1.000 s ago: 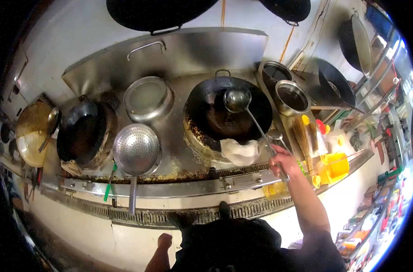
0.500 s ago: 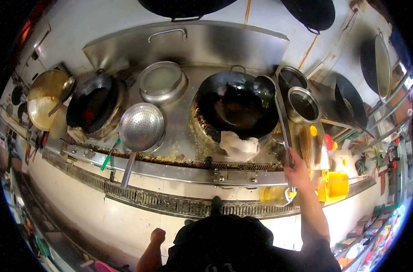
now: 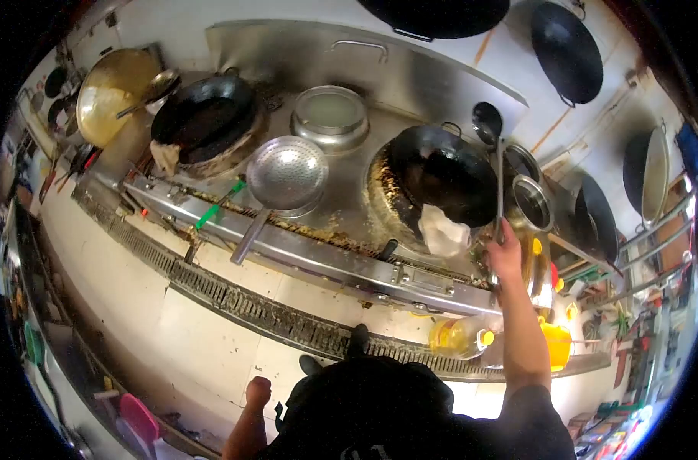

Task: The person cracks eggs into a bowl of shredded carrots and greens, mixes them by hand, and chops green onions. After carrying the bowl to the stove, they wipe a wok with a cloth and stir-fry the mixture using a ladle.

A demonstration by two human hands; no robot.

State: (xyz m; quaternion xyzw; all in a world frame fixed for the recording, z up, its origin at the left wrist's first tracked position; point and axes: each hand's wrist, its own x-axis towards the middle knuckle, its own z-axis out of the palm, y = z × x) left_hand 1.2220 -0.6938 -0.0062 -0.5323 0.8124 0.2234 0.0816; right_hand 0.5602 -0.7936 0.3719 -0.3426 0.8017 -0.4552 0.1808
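My right hand is closed around the handle of a long ladle. The ladle's dark bowl points away from me, beyond the right rear of a black wok on the stove. A white cloth lies over the wok's front rim. Close to my right hand stand metal pots at the wok's right side. My left hand hangs low beside my body in a fist, with nothing seen in it.
A perforated strainer rests left of the wok, near a lidded round pot. Another black wok sits farther left. Large oil bottles stand below the counter edge. A floor drain runs along the stove.
The ladle's bowl has lifted from the wok's right inner edge to beyond its rear rim. My view has turned and tilted, shifting the stove within it. My left hand stays low.
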